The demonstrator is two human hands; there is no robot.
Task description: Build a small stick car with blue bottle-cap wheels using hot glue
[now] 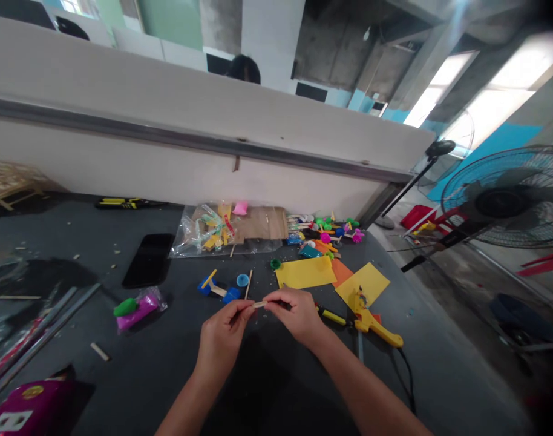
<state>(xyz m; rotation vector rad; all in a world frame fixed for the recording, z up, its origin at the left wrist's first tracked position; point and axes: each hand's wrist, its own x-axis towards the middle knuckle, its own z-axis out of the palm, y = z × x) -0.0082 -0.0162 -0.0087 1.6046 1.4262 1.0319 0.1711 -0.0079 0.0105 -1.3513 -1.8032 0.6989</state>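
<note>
Between my two hands, over the dark table, is a short pale wooden stick (259, 304). My left hand (226, 330) pinches its left end between thumb and fingertips. At the other end, my right hand (297, 312) is closed on it in the same way. Just beyond my fingers lie a thin wooden stick (248, 284), a small blue cap (242, 280) and a little blue clay piece with sticks (218, 290). Right of my right hand is a yellow glue gun (379, 330) with a black cord, beside a yellow-and-black tool (333, 316).
Yellow paper sheets (304, 274), a clear plastic bag (186, 236) and colourful clay pieces (326, 233) lie toward the back. On the left are a black phone (148, 260), a purple clay packet (140, 310) and a purple box (26, 406). A fan (503, 203) stands right of the table.
</note>
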